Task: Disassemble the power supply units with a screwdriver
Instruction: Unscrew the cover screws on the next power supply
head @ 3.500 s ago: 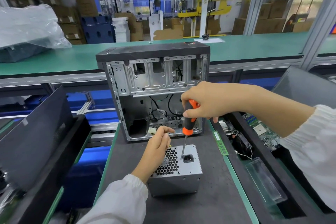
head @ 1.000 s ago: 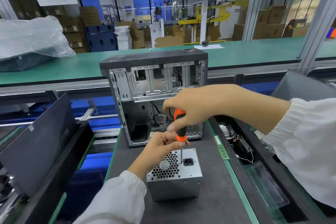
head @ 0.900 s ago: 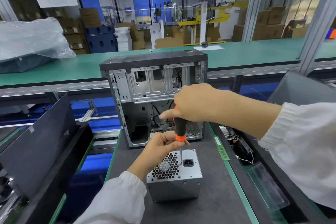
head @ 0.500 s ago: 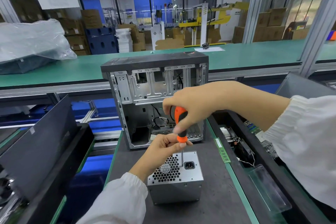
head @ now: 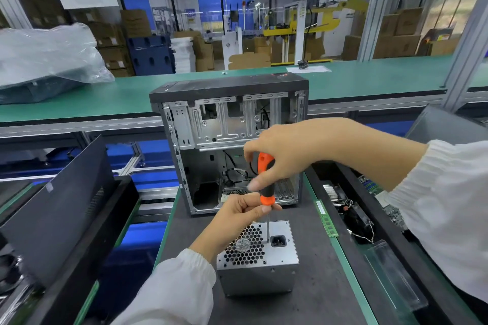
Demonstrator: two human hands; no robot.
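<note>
Screwdriver now stands upright with its tip on the top face of the power supply, between the fan grille and the power socket; a few seconds ago it leaned toward the socket side. We close our right hand around the orange handle, and our left hand, earlier off the tool, now pinches the shaft under the collar. We judge a screw is being worked loose. The supply sits on the dark mat before the open computer case.

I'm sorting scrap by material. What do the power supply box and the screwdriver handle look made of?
Power supply box: probably sheet steel or similar metal, with a bare dull-silver finish, crisp folded edges and a punched honeycomb grille. Screwdriver handle: likely moulded plastic or rubber, with matte black and orange sections; its thin shaft looks like bright metal.
</note>
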